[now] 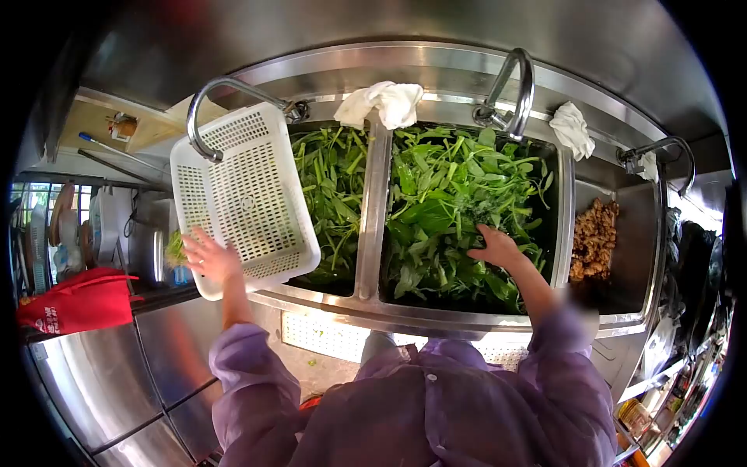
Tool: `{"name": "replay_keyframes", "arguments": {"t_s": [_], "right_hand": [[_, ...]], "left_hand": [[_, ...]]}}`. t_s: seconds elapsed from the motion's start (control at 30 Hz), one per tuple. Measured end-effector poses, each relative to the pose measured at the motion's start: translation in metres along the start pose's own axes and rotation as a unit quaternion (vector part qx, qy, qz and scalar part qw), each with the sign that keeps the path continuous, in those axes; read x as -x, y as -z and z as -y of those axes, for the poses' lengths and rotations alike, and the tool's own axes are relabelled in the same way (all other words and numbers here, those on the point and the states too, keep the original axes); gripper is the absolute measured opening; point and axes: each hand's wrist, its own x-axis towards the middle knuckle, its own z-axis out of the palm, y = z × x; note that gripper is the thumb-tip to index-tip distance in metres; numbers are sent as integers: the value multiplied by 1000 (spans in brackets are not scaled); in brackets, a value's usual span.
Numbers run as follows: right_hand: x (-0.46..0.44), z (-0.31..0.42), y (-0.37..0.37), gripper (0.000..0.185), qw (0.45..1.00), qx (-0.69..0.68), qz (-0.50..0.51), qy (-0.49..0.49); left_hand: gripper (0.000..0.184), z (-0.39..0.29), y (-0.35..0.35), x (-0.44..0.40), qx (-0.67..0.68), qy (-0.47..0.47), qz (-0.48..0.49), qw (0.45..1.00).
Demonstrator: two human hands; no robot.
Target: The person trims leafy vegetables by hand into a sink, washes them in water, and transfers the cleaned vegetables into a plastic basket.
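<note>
My left hand (212,258) is at the near left corner of a white plastic basket (247,201), its fingers spread; whether it touches the rim I cannot tell. The basket appears to hold nothing and rests tilted over the left side of the sink. My right hand (496,249) reaches over leafy greens (436,210) in the middle basin, thumb and fingers apart, with nothing gripped that I can see. More greens (331,198) fill the left basin, partly hidden by the basket.
Brown chunks of food (595,237) lie in the right basin. Curved faucets (525,86) stand along the back. White cloths (393,103) hang there too. A red bag (82,302) sits at the left above a steel cabinet (97,381).
</note>
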Motion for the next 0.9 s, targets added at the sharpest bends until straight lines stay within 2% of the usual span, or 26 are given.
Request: {"name": "replay_keyframes", "arguments": {"t_s": [0.03,0.07,0.1,0.17,0.2,0.27,0.3,0.37,0.43,0.47,0.53,0.57,0.63,0.7,0.73,0.8,0.9], "right_hand": [[1,-3,-2,71,998,30,-49,26],[1,-2,-3,69,992,60,-99,51],[3,4,2,69,992,59,-101,48],[13,19,18,64,992,79,-97,-5],[16,26,19,56,986,95,-134,-30],[22,40,28,54,982,84,-160,-57],[24,43,32,51,976,75,-187,-81],[17,34,32,55,976,30,-194,-93],[8,31,34,76,924,111,-359,-66],[3,33,39,76,923,111,-362,-71],[-12,38,51,97,963,71,-214,-152],[-27,36,45,110,978,25,-140,-151],[-52,44,16,102,978,117,-96,-141],[-67,53,-5,90,982,133,10,-133],[-75,49,-19,90,982,129,11,-134],[-101,34,-51,70,975,170,10,-144],[-141,0,-68,66,975,175,0,-138]], "left_hand": [[95,16,-8,-7,37,57,-38,997],[89,29,-12,-15,91,113,-7,989],[83,42,-17,-24,146,166,25,975],[64,102,-114,-68,239,80,169,953],[64,111,-121,-72,241,74,171,953],[37,126,-123,-78,427,63,216,876],[37,136,-116,-77,429,58,219,875],[22,154,-96,-76,648,87,250,714],[15,181,-72,-77,624,76,273,728],[16,197,-60,-73,621,70,299,721],[18,216,-29,-60,611,77,320,720],[18,217,-13,-47,604,89,317,726],[18,230,-14,-24,622,102,303,715],[18,220,-3,-2,636,115,293,705],[18,208,13,14,635,120,302,701],[18,186,31,41,632,122,309,700],[20,159,38,77,626,128,337,691]]}}
